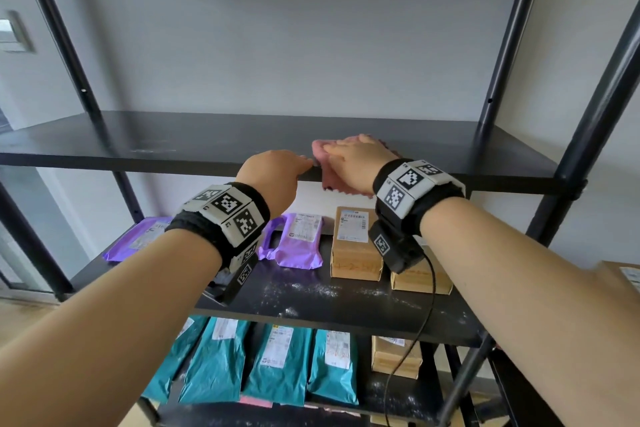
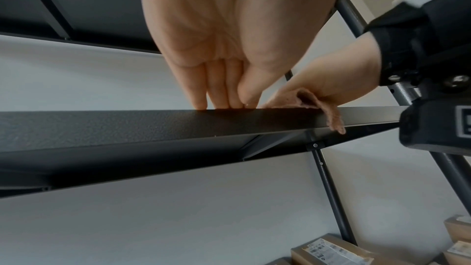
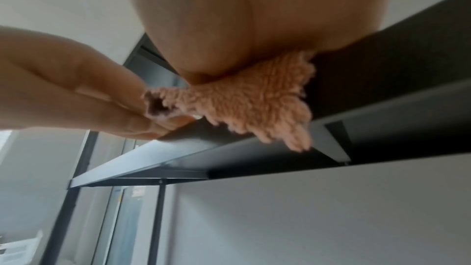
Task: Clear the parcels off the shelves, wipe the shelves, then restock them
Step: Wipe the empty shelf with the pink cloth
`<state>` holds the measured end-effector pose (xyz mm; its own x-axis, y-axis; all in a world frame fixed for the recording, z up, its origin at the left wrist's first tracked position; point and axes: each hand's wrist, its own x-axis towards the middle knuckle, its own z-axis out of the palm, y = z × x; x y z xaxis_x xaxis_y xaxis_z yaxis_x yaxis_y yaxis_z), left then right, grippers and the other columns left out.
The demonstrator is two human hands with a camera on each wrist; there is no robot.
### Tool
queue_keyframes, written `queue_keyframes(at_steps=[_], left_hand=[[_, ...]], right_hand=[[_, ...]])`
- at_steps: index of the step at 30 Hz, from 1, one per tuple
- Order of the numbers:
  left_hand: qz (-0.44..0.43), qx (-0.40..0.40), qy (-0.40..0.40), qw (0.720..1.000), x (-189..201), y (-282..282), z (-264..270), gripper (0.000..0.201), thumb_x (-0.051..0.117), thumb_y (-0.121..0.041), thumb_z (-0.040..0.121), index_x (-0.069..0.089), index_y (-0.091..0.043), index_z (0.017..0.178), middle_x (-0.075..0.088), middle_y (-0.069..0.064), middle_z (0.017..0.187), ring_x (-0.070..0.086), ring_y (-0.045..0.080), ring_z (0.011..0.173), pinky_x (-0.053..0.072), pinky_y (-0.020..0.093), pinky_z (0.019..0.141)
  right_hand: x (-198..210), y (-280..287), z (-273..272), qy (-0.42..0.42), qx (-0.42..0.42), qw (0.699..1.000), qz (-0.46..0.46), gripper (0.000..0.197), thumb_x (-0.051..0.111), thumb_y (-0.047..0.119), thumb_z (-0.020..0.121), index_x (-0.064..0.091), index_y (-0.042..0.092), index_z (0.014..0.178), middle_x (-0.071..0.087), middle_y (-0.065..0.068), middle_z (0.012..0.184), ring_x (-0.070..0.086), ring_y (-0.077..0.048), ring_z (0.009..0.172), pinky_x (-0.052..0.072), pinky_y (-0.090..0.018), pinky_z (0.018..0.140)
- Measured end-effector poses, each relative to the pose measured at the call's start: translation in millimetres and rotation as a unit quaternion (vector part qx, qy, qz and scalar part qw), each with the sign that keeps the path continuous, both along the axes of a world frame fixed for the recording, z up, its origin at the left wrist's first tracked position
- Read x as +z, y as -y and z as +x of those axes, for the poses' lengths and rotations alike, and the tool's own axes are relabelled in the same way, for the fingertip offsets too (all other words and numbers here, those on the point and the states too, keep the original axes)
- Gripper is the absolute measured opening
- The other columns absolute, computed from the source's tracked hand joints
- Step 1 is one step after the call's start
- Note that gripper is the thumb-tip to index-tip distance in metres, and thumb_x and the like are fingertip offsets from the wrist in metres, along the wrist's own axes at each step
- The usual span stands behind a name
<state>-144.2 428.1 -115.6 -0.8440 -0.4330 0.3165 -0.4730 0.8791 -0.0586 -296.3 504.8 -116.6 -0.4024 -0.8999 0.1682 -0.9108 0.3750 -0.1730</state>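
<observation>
The upper black shelf (image 1: 173, 139) holds no parcels. A fluffy pink cloth (image 1: 320, 152) lies on its front part, one corner hanging over the front edge (image 2: 333, 120). My right hand (image 1: 346, 152) lies flat on top of the cloth, fingers straight, pressing it down. In the right wrist view its palm (image 3: 229, 37) covers most of the cloth (image 3: 254, 108). My left hand (image 1: 298, 163) is just left of it at the shelf's front edge (image 2: 127, 126). Its fingertips (image 2: 224, 104) and thumb meet at the cloth's left corner (image 3: 158, 100) and seem to pinch it.
A faint dust smear (image 1: 152, 150) marks the upper shelf's left side. The middle shelf carries purple mailers (image 1: 298, 243), brown boxes (image 1: 353, 246) and white dust (image 1: 311, 288). Teal mailers (image 1: 277, 364) fill the lower shelf. Black posts (image 1: 502, 35) flank the shelves.
</observation>
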Motion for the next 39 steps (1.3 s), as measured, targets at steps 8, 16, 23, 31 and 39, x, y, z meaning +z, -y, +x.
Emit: queue_keyframes(at_steps=[8,16,23,31,39], left_hand=[[0.003,0.01,0.008,1.0,1,-1,-1,0.053,0.03,-0.006,0.098,0.033,-0.029,0.144,0.037,-0.007,0.149,0.037,0.016,0.135,0.034,0.028,0.105],[0.002,0.014,0.008,1.0,-2,2,-1,0.053,0.031,-0.004,0.097,0.034,-0.029,0.144,0.038,-0.006,0.148,0.039,0.017,0.134,0.037,0.03,0.106],[-0.013,0.025,0.004,1.0,6,-8,-6,0.05,0.032,-0.005,0.095,0.047,-0.029,0.136,0.054,0.001,0.134,0.052,0.024,0.119,0.043,0.03,0.09],[0.039,0.016,-0.015,0.999,14,-39,-44,0.048,0.034,-0.003,0.093,0.05,-0.023,0.133,0.05,0.005,0.136,0.05,0.027,0.122,0.044,0.036,0.097],[0.056,-0.041,0.072,0.995,47,-79,-113,0.04,0.031,-0.011,0.1,0.047,-0.011,0.136,0.048,0.009,0.139,0.046,0.025,0.127,0.038,0.033,0.104]], right_hand=[[12,-56,-24,0.05,-0.029,0.998,0.011,0.049,0.014,0.048,0.1,0.029,0.035,0.145,0.031,0.007,0.152,0.028,-0.022,0.139,0.023,-0.039,0.115],[20,-21,6,-0.073,-0.07,0.992,0.074,0.016,0.036,0.029,0.091,0.044,0.017,0.098,0.062,-0.007,0.101,0.055,-0.029,0.098,0.041,-0.049,0.097],[12,-43,1,-0.015,-0.006,0.999,0.052,0.048,0.018,0.038,0.102,0.029,0.027,0.147,0.025,0.001,0.155,0.021,-0.025,0.141,0.014,-0.038,0.116],[29,-106,-61,0.036,-0.194,0.977,0.079,0.054,0.011,0.042,0.101,0.045,0.019,0.136,0.052,-0.011,0.133,0.05,-0.028,0.12,0.031,-0.043,0.109],[33,-114,-59,0.081,-0.129,0.986,0.063,0.026,0.04,0.025,0.097,0.048,0.028,0.073,0.051,0.006,0.065,0.046,-0.009,0.054,0.04,-0.023,0.052]])
